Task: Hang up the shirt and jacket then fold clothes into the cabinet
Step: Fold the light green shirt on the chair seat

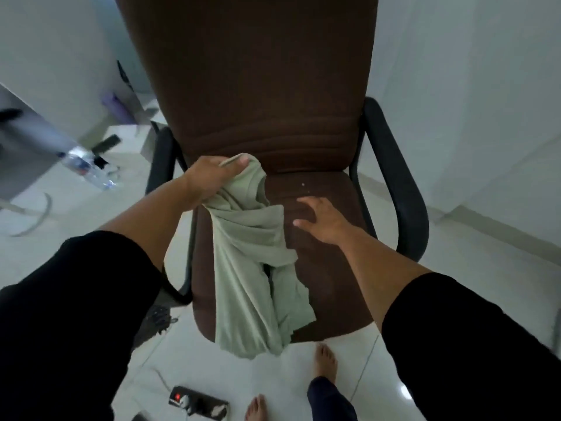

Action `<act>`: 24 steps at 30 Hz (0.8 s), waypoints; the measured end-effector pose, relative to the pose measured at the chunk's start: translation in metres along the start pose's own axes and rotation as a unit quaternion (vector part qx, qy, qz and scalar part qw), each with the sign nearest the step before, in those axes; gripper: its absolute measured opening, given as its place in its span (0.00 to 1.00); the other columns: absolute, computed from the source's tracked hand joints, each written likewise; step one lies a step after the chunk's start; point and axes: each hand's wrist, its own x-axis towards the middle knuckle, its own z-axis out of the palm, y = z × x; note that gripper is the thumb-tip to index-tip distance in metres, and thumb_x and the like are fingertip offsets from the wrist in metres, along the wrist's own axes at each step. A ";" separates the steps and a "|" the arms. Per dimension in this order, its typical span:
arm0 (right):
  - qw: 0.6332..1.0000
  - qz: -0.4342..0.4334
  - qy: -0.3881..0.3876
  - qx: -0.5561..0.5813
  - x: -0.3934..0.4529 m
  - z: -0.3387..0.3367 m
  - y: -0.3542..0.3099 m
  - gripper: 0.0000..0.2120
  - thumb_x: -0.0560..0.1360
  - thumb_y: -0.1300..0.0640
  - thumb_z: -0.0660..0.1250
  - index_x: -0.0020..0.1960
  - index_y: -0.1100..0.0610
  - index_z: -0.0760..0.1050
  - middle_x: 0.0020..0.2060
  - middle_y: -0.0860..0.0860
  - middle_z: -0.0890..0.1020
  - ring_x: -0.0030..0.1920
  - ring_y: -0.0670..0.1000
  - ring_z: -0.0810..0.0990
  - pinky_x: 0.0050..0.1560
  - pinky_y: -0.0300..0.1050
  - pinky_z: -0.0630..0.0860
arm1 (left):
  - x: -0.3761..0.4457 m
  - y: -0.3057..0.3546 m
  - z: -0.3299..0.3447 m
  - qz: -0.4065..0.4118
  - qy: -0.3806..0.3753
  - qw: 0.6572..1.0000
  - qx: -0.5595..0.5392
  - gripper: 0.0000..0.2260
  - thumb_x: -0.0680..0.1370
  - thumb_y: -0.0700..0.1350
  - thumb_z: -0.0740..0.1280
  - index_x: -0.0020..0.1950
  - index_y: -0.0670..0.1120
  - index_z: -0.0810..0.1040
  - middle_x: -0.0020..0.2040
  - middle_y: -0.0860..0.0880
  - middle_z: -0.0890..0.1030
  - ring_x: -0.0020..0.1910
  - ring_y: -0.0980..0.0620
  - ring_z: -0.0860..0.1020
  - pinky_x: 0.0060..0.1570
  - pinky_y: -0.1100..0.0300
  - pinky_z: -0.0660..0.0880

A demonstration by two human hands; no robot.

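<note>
A pale green shirt [255, 268] hangs bunched from my left hand [209, 180], which grips its upper end above the left side of a brown office chair [264, 86]. The cloth trails down across the seat and past its front edge. My right hand [321, 221] hovers over the seat just right of the shirt, fingers spread and holding nothing. Both arms wear black sleeves.
The chair has black armrests [397, 183] on both sides. A power strip [197, 401] with a red light lies on the white tiled floor near my bare feet [326, 361]. A plastic bottle [88, 168] and grey furniture stand at the left. White walls rise at the right.
</note>
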 end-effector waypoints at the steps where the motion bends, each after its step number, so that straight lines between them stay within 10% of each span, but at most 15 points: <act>1: 1.000 -0.011 0.017 0.014 -0.005 -0.007 -0.019 0.28 0.76 0.44 0.65 0.73 0.46 0.60 0.72 0.56 0.62 0.69 0.57 0.67 0.66 0.51 0.69 | -0.014 0.011 -0.015 0.017 -0.010 1.000 0.013 0.11 0.75 0.56 0.67 0.44 0.49 0.80 0.42 0.50 0.81 0.41 0.54 0.80 0.41 0.62 0.79; 24: 0.967 -0.154 0.192 0.064 -0.185 -0.063 -0.220 0.32 0.70 0.46 0.72 0.71 0.42 0.63 0.68 0.53 0.70 0.68 0.54 0.69 0.63 0.57 0.72 | -0.254 0.195 -0.180 0.385 -0.093 0.918 0.005 0.20 0.58 0.67 0.74 0.37 0.52 0.83 0.36 0.52 0.84 0.37 0.54 0.82 0.37 0.62 0.79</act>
